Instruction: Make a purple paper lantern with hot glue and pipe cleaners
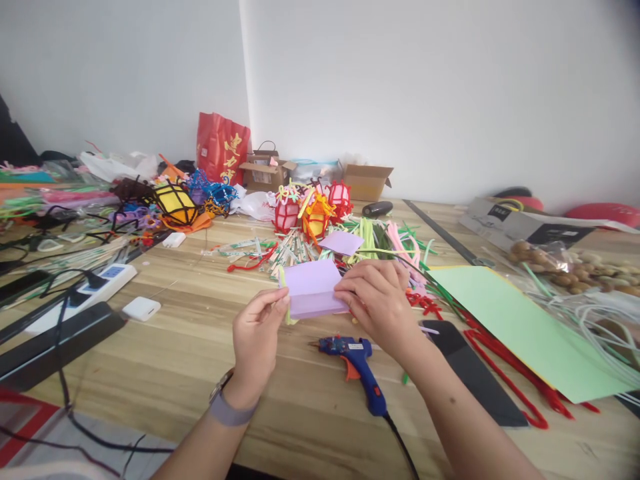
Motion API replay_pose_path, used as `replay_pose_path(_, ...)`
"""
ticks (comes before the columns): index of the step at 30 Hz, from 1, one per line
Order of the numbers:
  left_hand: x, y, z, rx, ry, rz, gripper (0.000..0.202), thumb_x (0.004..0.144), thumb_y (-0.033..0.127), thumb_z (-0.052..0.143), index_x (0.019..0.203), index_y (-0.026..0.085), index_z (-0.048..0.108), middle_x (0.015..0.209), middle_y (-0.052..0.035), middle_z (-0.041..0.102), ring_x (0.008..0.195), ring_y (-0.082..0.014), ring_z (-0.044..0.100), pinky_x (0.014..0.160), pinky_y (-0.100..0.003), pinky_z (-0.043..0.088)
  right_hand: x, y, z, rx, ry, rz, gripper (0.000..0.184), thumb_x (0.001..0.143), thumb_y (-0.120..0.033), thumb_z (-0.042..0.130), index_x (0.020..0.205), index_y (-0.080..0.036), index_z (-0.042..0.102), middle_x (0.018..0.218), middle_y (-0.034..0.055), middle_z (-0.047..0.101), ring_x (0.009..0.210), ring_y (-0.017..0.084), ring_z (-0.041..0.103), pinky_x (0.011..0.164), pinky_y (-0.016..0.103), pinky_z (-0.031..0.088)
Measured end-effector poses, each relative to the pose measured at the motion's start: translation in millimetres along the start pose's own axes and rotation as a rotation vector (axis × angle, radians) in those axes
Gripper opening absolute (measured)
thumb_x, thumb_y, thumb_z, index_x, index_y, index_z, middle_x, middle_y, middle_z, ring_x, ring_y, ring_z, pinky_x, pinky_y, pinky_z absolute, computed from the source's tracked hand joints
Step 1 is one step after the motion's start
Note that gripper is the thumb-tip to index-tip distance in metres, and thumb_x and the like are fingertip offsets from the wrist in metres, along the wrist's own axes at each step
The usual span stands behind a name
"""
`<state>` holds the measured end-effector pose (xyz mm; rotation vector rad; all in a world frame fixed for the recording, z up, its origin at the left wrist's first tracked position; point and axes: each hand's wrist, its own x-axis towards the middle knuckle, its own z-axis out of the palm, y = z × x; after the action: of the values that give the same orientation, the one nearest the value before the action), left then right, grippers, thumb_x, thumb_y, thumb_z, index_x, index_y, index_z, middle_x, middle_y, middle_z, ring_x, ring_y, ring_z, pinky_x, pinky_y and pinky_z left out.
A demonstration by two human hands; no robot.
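Observation:
Both of my hands hold a folded piece of lilac paper (313, 287) above the wooden table (190, 347). My left hand (256, 340) pinches its left edge, where a thin yellow-green pipe cleaner (285, 297) runs along the fold. My right hand (380, 300) grips the paper's right end with curled fingers. A blue hot glue gun (357, 363) lies on the table just below my hands, its cord trailing towards me.
Small pipe-cleaner lanterns (310, 210) and loose pipe cleaners (385, 243) lie behind the paper. A green sheet (530, 330) and a black phone (470, 373) lie right. A power strip (100, 283) and cables are left. Cardboard boxes (367, 180) stand by the wall.

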<state>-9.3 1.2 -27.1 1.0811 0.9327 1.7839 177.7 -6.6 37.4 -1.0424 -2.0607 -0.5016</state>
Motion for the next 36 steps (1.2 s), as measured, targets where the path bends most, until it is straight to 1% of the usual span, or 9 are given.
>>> replay_pose_path(4, 0.8, 0.4, 0.2, -0.018, 0.001, 0.000, 0.016, 0.070, 0.027, 0.074, 0.084, 0.020, 0.075, 0.085, -0.0029, 0.071, 0.081, -0.0150, 0.064, 0.076, -0.026, 0.050, 0.5, 1.1, -0.4, 0.017, -0.015, 0.008, 0.015, 0.088, -0.034, 0.059, 0.096, -0.023, 0.063, 0.098, 0.0065, 0.066, 0.099, 0.025, 0.052, 0.088, 0.043, 0.032)
replay_pose_path(12, -0.1, -0.4, -0.3, -0.018, -0.013, 0.021, 0.015, 0.070, 0.027, 0.074, 0.083, 0.020, 0.075, 0.085, -0.0030, 0.070, 0.082, -0.0150, 0.063, 0.075, -0.026, 0.050, 0.6, -2.2, 5.2, 0.130, 0.005, 0.062, 0.005, 0.086, -0.026, 0.062, 0.083, -0.022, 0.065, 0.091, 0.0034, 0.065, 0.094, 0.022, 0.054, 0.086, 0.040, 0.032)
replay_pose_path(15, -0.9, -0.8, 0.2, -0.011, -0.026, 0.032, 0.014, 0.071, 0.026, 0.074, 0.083, 0.020, 0.075, 0.086, -0.0035, 0.070, 0.084, -0.0153, 0.063, 0.076, -0.026, 0.050, 0.6, -3.0, 5.9, 0.160, 0.023, 0.094, 0.011, 0.087, -0.023, 0.060, 0.076, -0.023, 0.064, 0.085, 0.0024, 0.065, 0.090, 0.020, 0.053, 0.084, 0.039, 0.032)
replay_pose_path(18, -1.3, -0.3, 0.5, -0.002, -0.025, 0.026, 0.014, 0.070, 0.026, 0.074, 0.082, 0.019, 0.075, 0.086, -0.0040, 0.070, 0.084, -0.0159, 0.063, 0.077, -0.027, 0.050, 0.3, -3.1, 5.9, 0.158, 0.038, 0.092, 0.017, 0.088, -0.022, 0.057, 0.073, -0.023, 0.065, 0.081, 0.0018, 0.065, 0.091, 0.020, 0.054, 0.085, 0.039, 0.031)
replay_pose_path(21, -0.7, 0.8, 0.4, -0.014, -0.015, 0.001, 0.014, 0.070, 0.027, 0.074, 0.082, 0.020, 0.075, 0.085, -0.0033, 0.071, 0.082, -0.0153, 0.063, 0.076, -0.026, 0.050, 0.1, -0.4, 4.1, 0.138, 0.040, 0.066, 0.012, 0.088, -0.025, 0.058, 0.079, -0.024, 0.066, 0.086, 0.0020, 0.067, 0.096, 0.022, 0.055, 0.088, 0.041, 0.030)
replay_pose_path(24, 0.6, 1.8, 0.3, -0.032, 0.018, -0.038, 0.016, 0.069, 0.027, 0.074, 0.083, 0.019, 0.075, 0.083, -0.0031, 0.071, 0.080, -0.0148, 0.063, 0.075, -0.026, 0.049, 0.2, 3.7, 0.7, 0.114, 0.022, 0.065, 0.009, 0.088, -0.028, 0.059, 0.084, -0.024, 0.067, 0.091, 0.0026, 0.067, 0.096, 0.022, 0.055, 0.088, 0.040, 0.032)
replay_pose_path(27, 1.3, 2.0, 0.6, -0.049, 0.026, -0.063, 0.017, 0.068, 0.026, 0.075, 0.083, 0.018, 0.074, 0.081, -0.0035, 0.072, 0.079, -0.0146, 0.063, 0.074, -0.026, 0.049, 0.1, 5.1, -1.8, 0.084, -0.006, 0.074, 0.013, 0.089, -0.026, 0.057, 0.079, -0.024, 0.066, 0.088, 0.0026, 0.066, 0.095, 0.021, 0.055, 0.087, 0.040, 0.032)
replay_pose_path(33, 0.9, 1.0, 1.5, -0.040, 0.030, -0.060, 0.019, 0.068, 0.027, 0.075, 0.083, 0.017, 0.074, 0.081, -0.0043, 0.072, 0.078, -0.0153, 0.063, 0.074, -0.027, 0.050, -1.3, 7.1, -0.2, 0.045, 0.028, 0.044, 0.016, 0.090, -0.025, 0.055, 0.077, -0.023, 0.065, 0.085, 0.0032, 0.066, 0.094, 0.022, 0.056, 0.089, 0.041, 0.033)
replay_pose_path(36, 1.0, 0.5, 2.0, -0.031, 0.023, -0.056, 0.019, 0.068, 0.028, 0.075, 0.084, 0.017, 0.074, 0.082, -0.0044, 0.072, 0.079, -0.0155, 0.063, 0.075, -0.027, 0.050, -0.9, 9.6, -0.6, 0.093, 0.049, 0.018, 0.013, 0.090, -0.024, 0.055, 0.087, -0.024, 0.067, 0.092, 0.0028, 0.069, 0.099, 0.022, 0.057, 0.091, 0.042, 0.033)
